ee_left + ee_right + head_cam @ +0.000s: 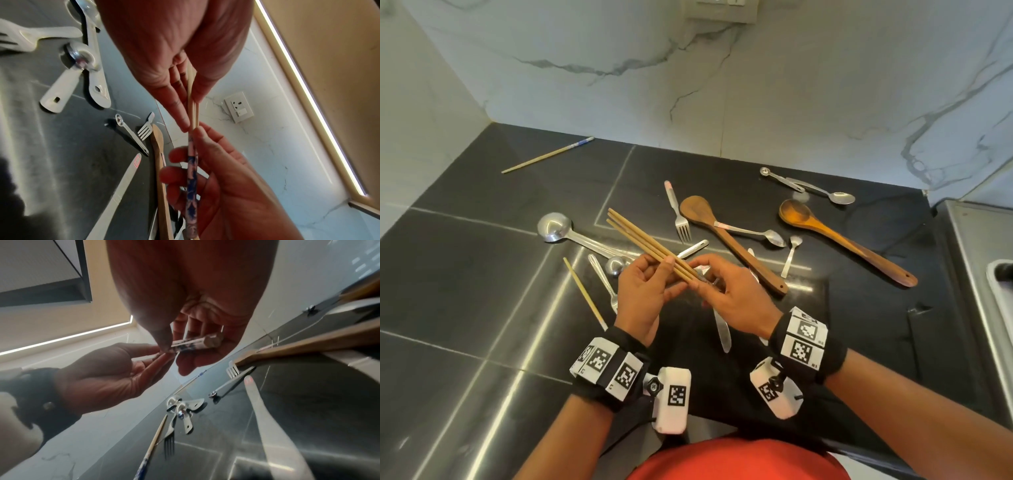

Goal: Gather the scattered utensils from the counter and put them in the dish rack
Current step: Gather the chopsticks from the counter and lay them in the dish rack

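Three wooden chopsticks (643, 241) are held as a bundle above the black counter (482, 274), their thin tips pointing up-left. My left hand (664, 277) grips the bundle at its middle, thumb on top and fingers beneath. My right hand (709, 284) pinches the blue-and-pink patterned ends (192, 178). In the right wrist view the butt ends (213, 339) sit between my thumb and fingers. Another chopstick (584, 294) lies left of my left wrist, and one more (548, 155) lies by the back wall.
Scattered on the counter are a steel ladle (554, 222), fork (678, 212), wooden spatula (729, 243), wooden spoon (839, 240), several steel spoons (822, 190) and a knife (722, 332). A steel sink surround (969, 246) borders the right edge.
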Tool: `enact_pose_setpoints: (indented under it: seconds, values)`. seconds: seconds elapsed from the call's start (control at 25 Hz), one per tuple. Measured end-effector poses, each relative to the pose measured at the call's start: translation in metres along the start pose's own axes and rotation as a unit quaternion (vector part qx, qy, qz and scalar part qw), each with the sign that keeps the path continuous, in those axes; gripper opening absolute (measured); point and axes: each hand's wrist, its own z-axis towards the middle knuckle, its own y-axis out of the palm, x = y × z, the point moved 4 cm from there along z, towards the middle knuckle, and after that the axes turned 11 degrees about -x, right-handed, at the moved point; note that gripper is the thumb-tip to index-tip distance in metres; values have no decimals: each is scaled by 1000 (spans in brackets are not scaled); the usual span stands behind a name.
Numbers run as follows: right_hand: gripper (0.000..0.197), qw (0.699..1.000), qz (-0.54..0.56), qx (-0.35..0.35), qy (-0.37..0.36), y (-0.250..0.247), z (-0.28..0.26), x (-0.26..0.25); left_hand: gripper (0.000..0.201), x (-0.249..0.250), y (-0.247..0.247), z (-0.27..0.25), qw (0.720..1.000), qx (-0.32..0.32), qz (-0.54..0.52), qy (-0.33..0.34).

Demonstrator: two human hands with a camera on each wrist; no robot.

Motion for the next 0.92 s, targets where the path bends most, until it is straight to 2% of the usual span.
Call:
enact_pose_setpoints:
  seconds: [0.24,0.32,0.44,0.52,0.68,0.84,0.92]
  values:
    - [31,996,85,-24,-7,46,26,-17,17,11,-44,-7,999,32,-5,39]
    - [30,990,129,-63,1,65,38,-26,26,14,-58,-10,998,23,-55,36]
    - [29,979,152,-134,34,95,49,-40,16,15,-87,-16,995,36,-95,25]
    - [24,980,98,-165,46,110,60,-49,17,17,-115,-24,995,69,-69,17]
    - [30,983,-121,-128,52,116,93,-50,17,29,-181,-49,987,146,-71,22]
    - [33,939,-278,-194,62,147,112,-42,18,37,-219,-71,983,171,-70,10]
    - [28,917,-317,-225,87,163,118,-38,18,36,-227,-77,982,173,-72,5]
